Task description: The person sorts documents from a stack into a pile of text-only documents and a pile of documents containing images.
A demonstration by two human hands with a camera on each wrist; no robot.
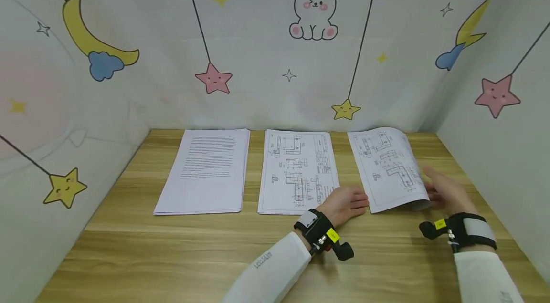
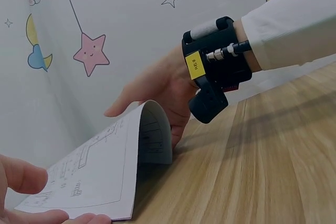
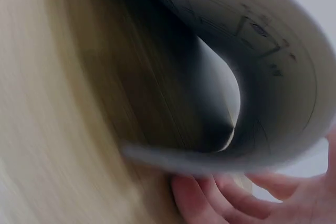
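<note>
A sheaf of paper with printed technical drawings [image 1: 388,169] lies at the right of the table, its right side bent up and curled under. My right hand [image 1: 449,193] is at that curled side; in the right wrist view its fingers [image 3: 236,195] lie along the outside of the rolled paper [image 3: 294,72]. At the lower left edge of the same sheaf is my left hand [image 1: 343,203], fingers extended with the tips right at the edge. Part of that hand overlaps the corner of the middle drawing stack [image 1: 296,164].
A stack of sheets printed with text lines [image 1: 204,164] lies on the left of the wooden table [image 1: 172,255]. White cloth walls [image 1: 266,45] with cartoon prints close in the back and both sides. Each wrist wears a strapped camera.
</note>
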